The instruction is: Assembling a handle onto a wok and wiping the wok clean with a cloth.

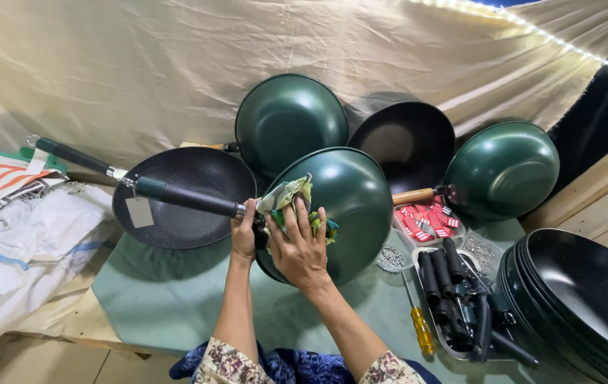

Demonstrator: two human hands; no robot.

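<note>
Green wok (353, 206), underside up, tilted at centre of the green table mat (176, 291) | right hand (300, 245) spread flat, pressing cloth (286, 195) on it | left hand (244, 231) clenched round its handle (186, 197) | screwdriver (421, 323) right of wok.

Wok (350, 206) centre, pan (190, 206) to its L, screwdriver (421, 327) + tray (460, 313) R, stacked woks (588, 299) far R

Stacked black pans (588, 299) cut off at right edge; green pan (350, 206) rim partly hidden behind hands.
</note>
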